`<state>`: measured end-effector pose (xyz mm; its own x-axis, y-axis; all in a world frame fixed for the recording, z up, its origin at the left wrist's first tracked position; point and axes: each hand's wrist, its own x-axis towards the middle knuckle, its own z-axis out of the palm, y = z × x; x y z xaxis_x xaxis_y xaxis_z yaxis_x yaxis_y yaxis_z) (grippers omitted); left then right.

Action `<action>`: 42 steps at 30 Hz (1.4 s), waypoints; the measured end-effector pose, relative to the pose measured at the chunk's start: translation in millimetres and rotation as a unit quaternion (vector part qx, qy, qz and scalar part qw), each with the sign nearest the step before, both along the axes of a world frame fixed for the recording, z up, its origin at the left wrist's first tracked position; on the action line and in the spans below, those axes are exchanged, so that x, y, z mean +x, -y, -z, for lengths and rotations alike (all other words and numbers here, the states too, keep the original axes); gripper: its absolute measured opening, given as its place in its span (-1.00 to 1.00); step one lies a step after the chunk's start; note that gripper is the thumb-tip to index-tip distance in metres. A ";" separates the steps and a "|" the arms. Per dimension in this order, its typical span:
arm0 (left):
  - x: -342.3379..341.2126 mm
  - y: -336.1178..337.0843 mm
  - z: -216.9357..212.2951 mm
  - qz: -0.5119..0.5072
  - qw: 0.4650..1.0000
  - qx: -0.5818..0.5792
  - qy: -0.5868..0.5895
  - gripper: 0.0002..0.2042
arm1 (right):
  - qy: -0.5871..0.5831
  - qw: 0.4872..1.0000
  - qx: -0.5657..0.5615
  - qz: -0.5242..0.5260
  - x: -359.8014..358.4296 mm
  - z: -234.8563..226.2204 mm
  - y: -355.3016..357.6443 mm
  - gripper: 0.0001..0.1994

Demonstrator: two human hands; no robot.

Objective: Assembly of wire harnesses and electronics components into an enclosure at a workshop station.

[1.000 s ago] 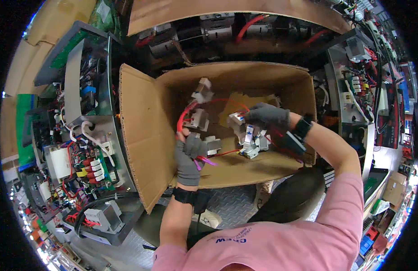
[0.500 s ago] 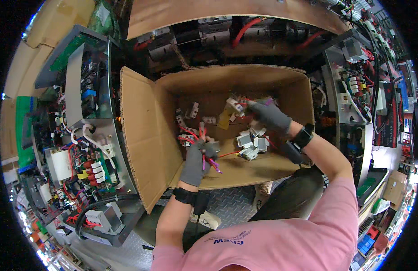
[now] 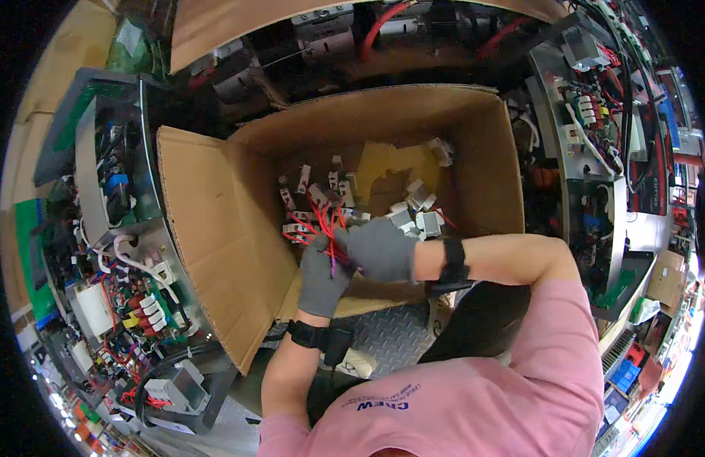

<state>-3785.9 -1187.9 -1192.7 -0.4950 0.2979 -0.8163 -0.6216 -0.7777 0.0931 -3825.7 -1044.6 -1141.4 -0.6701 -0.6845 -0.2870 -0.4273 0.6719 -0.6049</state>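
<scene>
My left hand (image 3: 320, 278), in a grey glove, is closed round a bundle of red wires (image 3: 322, 217) at the near left side of an open cardboard box (image 3: 208, 236). Beside it, my gloved right hand (image 3: 381, 250) has its fingers closed on the same bundle; its fingertips are partly hidden. White rectangular parts (image 3: 304, 180) hang or lie at the far ends of the wires, inside the box. Purple wire ends (image 3: 333, 269) stick out toward me. Several loose silver-and-white blocks (image 3: 429, 223) lie to the right on the box floor.
A yellowish patch (image 3: 406, 164) shows on the box floor, with another block (image 3: 442, 151) at its right. Opened electronic units (image 3: 150, 305) with wiring flank the box on the left, and more units (image 3: 589, 152) stand on the right. Beyond it is a dark shelf with thick red cables (image 3: 379, 30).
My right hand has come from the far right of the box to the bundle at my left hand. More white parts now hang together at the left. The view has shifted slightly.
</scene>
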 end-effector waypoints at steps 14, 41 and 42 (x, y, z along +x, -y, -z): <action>-13.9 -2.6 -15.9 -0.027 0.997 -0.044 -0.060 -0.79 | 0.309 0.895 -0.013 0.321 -48.7 90.5 -134.9 -0.72; -9.6 -1.4 -16.9 0.069 0.987 -0.122 -0.077 -0.79 | 0.380 0.858 -0.199 0.284 -70.6 31.6 -86.5 -0.68; -6.1 2.5 -12.7 0.051 0.991 -0.078 -0.097 -0.73 | 0.374 0.880 -0.176 0.234 -69.9 23.4 -74.2 -0.68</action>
<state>-3792.0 -1190.4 -1180.1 -0.6200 0.2332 -0.7492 -0.6558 -0.6782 0.3316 -3895.6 -970.4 -1164.8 -0.6167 -0.5179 -0.5929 0.4520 0.3837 -0.8053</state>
